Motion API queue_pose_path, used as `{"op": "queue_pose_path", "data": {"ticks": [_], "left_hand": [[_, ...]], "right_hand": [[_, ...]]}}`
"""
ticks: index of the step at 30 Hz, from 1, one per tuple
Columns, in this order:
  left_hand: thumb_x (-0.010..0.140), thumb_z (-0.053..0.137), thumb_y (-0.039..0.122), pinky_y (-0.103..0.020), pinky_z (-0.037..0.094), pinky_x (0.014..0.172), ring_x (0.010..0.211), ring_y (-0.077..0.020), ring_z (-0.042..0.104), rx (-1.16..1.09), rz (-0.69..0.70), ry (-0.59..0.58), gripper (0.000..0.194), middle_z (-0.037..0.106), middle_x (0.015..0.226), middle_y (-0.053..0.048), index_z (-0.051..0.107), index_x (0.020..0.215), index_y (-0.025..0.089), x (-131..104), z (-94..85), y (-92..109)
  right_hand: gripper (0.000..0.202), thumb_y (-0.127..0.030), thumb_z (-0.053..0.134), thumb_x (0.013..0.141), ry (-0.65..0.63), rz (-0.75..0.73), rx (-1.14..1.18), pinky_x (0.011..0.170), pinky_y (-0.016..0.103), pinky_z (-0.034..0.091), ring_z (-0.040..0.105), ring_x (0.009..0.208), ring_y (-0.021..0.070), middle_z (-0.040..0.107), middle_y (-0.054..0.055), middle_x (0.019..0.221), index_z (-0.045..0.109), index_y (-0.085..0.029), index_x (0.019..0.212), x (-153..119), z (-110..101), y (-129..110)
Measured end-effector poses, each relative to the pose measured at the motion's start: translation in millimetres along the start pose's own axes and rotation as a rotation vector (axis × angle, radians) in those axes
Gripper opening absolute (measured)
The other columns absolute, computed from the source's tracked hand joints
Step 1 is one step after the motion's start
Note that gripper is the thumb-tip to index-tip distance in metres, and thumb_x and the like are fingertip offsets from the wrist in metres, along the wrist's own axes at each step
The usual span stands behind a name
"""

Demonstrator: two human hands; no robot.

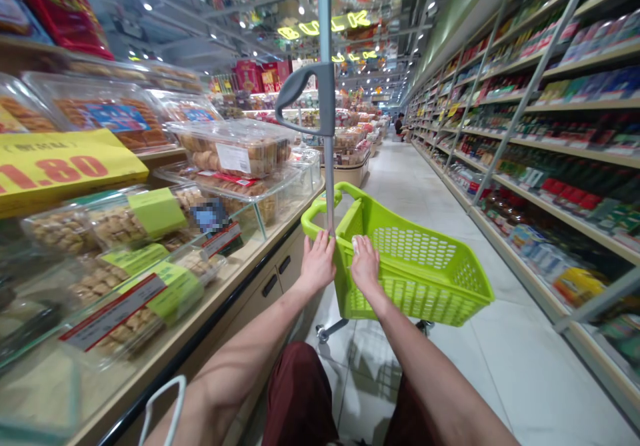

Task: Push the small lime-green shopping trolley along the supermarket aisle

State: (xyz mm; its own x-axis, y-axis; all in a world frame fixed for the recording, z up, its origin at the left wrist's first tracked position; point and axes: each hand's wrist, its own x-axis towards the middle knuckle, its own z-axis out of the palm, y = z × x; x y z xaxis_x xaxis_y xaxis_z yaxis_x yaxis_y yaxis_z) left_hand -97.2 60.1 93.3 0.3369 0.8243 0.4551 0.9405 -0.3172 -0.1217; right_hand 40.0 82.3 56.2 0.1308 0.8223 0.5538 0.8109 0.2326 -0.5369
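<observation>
A lime-green wheeled shopping basket stands on the floor in front of me, nothing visible inside it. From its near end rises a grey pole with a loop-shaped grip. My left hand is at the basket's near end beside the foot of the pole, its fingers stretched forward. Over the basket's near side is my right hand, fingers bent together around a small white crumpled piece that looks like tissue. Whether either hand presses on the plastic is hard to see.
Left, a counter carries clear boxes of pastries and a yellow price sign. Stocked shelves line the right. A tiled aisle runs ahead, with a person far off. My knees are close behind the basket.
</observation>
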Motion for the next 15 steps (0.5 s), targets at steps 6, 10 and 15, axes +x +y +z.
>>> {"op": "queue_pose_path", "data": {"ticks": [6, 10, 15], "left_hand": [[0.074, 0.042, 0.022, -0.055, 0.006, 0.107, 0.133, -0.0249, 0.021, 0.000, -0.003, 0.031, 0.059, 0.030, 0.142, -0.011, 0.035, 0.132, 0.013, 4.1, -5.8, -18.7], [0.071, 0.044, 0.023, -0.057, 0.005, 0.106, 0.135, -0.0250, 0.015, 0.034, -0.062, 0.014, 0.066, 0.023, 0.145, -0.013, 0.030, 0.135, 0.011, 5.9, -5.9, -27.3], [0.071, 0.044, 0.024, -0.056, 0.006, 0.106, 0.135, -0.0253, 0.013, 0.052, -0.063, -0.008, 0.068, 0.022, 0.145, -0.013, 0.028, 0.135, 0.009, 5.4, -3.8, -25.2]], "right_hand": [[0.055, -0.004, 0.036, 0.074, -0.075, -0.141, 0.011, 0.104, 0.043, 0.021, 0.031, 0.127, 0.0191, 0.039, 0.008, 0.136, 0.045, -0.022, 0.125, 1.2, -0.8, -18.4], [0.046, -0.009, 0.033, 0.081, -0.040, -0.044, 0.011, 0.102, 0.042, 0.024, 0.033, 0.125, 0.0196, 0.045, 0.010, 0.132, 0.046, -0.019, 0.125, 4.8, -7.3, -4.6], [0.044, -0.010, 0.032, 0.083, -0.047, -0.132, 0.025, 0.101, 0.042, 0.026, 0.034, 0.125, 0.0208, 0.044, 0.012, 0.132, 0.048, -0.017, 0.124, 9.5, 1.8, -25.3]]}}
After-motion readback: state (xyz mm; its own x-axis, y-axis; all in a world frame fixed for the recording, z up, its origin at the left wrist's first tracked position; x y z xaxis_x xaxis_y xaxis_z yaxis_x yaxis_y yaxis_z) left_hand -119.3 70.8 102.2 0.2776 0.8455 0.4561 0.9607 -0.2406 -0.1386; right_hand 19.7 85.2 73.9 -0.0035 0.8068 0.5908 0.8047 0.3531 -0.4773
